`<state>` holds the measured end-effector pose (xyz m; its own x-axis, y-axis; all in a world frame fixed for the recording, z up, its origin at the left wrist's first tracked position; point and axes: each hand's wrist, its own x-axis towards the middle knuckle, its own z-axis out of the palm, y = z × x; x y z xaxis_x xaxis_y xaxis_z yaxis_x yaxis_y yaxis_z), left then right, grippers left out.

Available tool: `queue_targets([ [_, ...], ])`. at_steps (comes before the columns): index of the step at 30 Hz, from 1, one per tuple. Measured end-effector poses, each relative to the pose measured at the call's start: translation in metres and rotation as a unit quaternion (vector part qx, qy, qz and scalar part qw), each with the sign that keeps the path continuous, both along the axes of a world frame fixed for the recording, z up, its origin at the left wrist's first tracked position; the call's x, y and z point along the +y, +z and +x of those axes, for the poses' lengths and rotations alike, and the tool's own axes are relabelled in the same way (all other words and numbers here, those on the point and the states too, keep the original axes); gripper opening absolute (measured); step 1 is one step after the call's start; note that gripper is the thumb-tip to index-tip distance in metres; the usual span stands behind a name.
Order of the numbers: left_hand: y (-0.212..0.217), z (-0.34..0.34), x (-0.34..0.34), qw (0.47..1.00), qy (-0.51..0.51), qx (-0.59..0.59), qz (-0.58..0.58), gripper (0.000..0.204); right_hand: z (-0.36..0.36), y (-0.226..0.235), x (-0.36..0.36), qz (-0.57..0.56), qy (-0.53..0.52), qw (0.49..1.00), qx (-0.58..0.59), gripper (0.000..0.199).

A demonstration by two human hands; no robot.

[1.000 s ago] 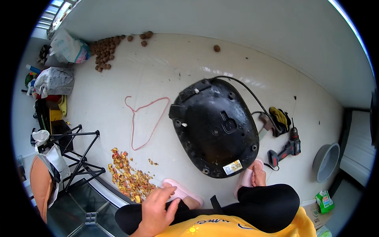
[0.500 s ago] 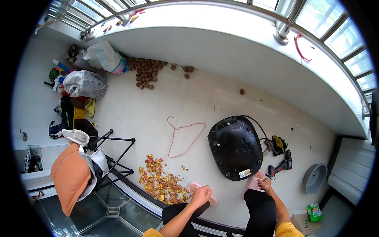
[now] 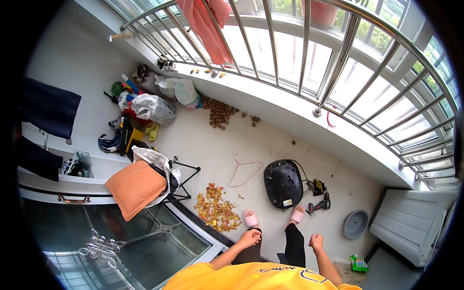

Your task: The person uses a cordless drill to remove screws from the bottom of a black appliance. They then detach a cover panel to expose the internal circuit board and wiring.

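Note:
My left hand (image 3: pixel 250 238) hangs by my left knee, its fingers curled in and nothing showing in them. To the right of my legs, my right hand (image 3: pixel 316 241) is closed in a fist, also with nothing visible in it. In front of my feet, a black rounded appliance (image 3: pixel 283 184) lies on the tiled floor, its cord running off to the right. A cordless drill (image 3: pixel 321 205) and dark-and-yellow work gloves (image 3: pixel 319 187) lie beside it. Neither hand touches these things. A pink wire hanger (image 3: pixel 248 163) lies to the left, beyond a heap of yellow-red peels (image 3: pixel 217 208).
An orange cushion (image 3: pixel 137 186) rests on a folding chair at left. Brown balls (image 3: pixel 220 114) are piled by the far wall near plastic bags (image 3: pixel 153 109). A grey basin (image 3: pixel 355 224) and white appliance (image 3: pixel 412 225) stand right. Metal railings (image 3: pixel 308 48) line the window sill.
My view has risen and widened, with my yellow top now showing. My right hand has moved off from beside the right slipper to outside my leg. The floor things have not moved.

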<state>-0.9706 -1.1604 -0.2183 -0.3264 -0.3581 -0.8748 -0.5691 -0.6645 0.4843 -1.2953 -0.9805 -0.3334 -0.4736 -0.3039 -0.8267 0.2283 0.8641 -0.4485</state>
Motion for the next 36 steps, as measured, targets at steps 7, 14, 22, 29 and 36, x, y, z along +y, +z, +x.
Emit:
queue_targets([
  [7,0.015,0.053,-0.041,0.989,-0.083,-0.016,-0.123,0.022,0.053,0.113,0.063,-0.051,-0.263,0.963,-0.008,0.016],
  [14,0.056,0.054,-0.076,0.97,-0.222,0.017,-0.1,0.02,0.199,0.176,0.203,0.055,-0.505,0.862,0.001,0.032],
  [22,0.11,0.011,-0.047,0.907,-0.411,0.012,-0.086,0.018,0.356,0.179,0.282,0.119,-0.684,0.718,0.054,0.028],
  [29,0.133,-0.025,0.04,0.839,-0.53,0.027,-0.12,0.017,0.515,0.162,0.36,-0.014,-0.829,0.558,-0.018,0.026],
  [36,0.158,-0.028,0.225,0.676,-0.726,0.096,-0.08,0.02,0.726,0.153,0.426,-0.06,-0.979,0.194,0.029,0.021],
])
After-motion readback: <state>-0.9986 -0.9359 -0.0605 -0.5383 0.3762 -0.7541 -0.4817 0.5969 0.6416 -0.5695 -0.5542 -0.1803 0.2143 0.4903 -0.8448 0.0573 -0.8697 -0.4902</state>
